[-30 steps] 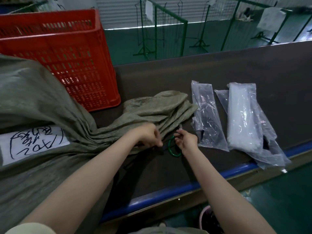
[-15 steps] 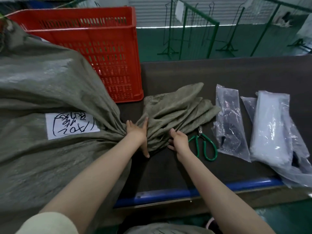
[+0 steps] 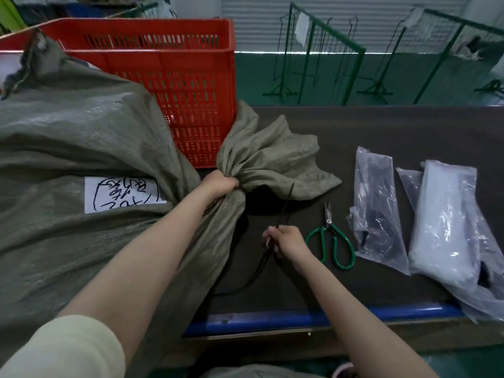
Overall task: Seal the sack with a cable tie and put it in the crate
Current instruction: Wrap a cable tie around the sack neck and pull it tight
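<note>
Sack (image 3: 81,137) lies on the desk (image 3: 381,137) against the crate (image 3: 169,64), its neck bunched in the closed left hand (image 3: 218,184). Right hand (image 3: 286,241) pinches what looks like a cable tie (image 3: 285,203). If the left grip loosens, the gathered neck could spread before the tie loops round.

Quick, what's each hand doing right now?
Left hand: closed around the gathered neck of the grey-green woven sack.
Right hand: closed, holding thin black cable ties.
</note>
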